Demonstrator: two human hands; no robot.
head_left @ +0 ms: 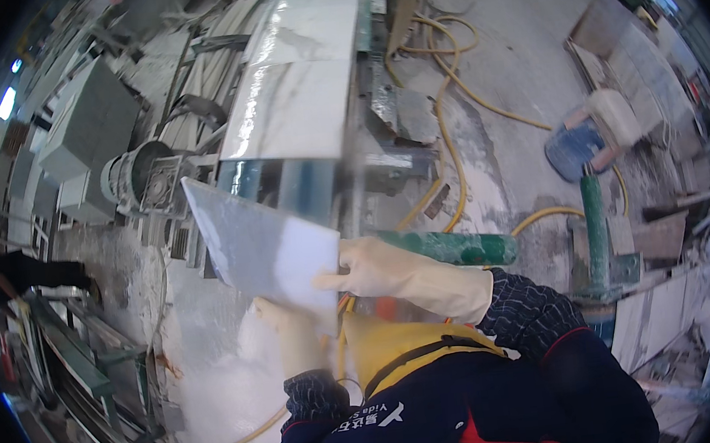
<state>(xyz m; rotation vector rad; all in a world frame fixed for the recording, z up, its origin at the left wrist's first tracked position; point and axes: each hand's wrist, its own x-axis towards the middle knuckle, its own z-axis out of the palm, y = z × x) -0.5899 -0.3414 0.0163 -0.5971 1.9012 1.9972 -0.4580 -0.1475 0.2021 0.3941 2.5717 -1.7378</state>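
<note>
The slab (267, 243) is before the tiles (305, 98) on the bench (305, 189), the hose (448, 153) and jug (575, 151) right, a person (31, 274) far left.

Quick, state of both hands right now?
Left hand: at lower edge of pale slab, blurred; grip can't be told.
Right hand: closed on the slab's right edge.

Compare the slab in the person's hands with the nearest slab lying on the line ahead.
Pose: the held slab is tilted, with the right hand gripping its edge and the left hand at its lower edge; the line slab lies flat.
Look: the held slab's visible face is greyish with a bright white patch; the line slab is white with grey veining and glossy highlights.
Shared: both are pale, straight-edged flat panels.
</note>
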